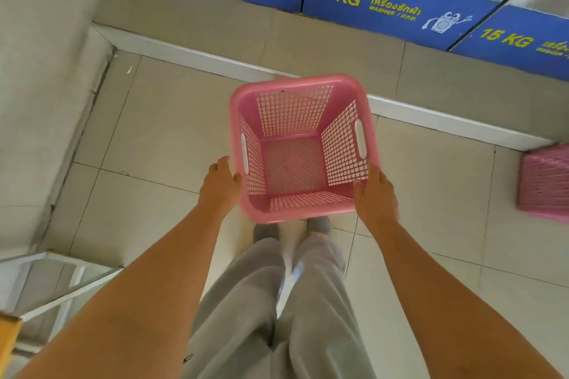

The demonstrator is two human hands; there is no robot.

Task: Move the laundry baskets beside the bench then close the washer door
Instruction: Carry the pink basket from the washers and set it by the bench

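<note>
An empty pink laundry basket (243,95) with mesh walls and slot handles hangs upright in front of me above the tiled floor. My left hand (219,184) grips its left rim and my right hand (374,191) grips its right rim. A second pink basket (543,184) stands on the floor at the right edge, partly cut off. At the lower left corner a bench (55,280) with a white metal frame and a wooden seat edge shows. No washer door is visible.
Blue washer bases (385,6) marked 10 KG and 15 KG stand on a raised tiled step (191,54) across the far side. A beige wall (40,86) runs along the left. My feet and grey trousers are right below the basket.
</note>
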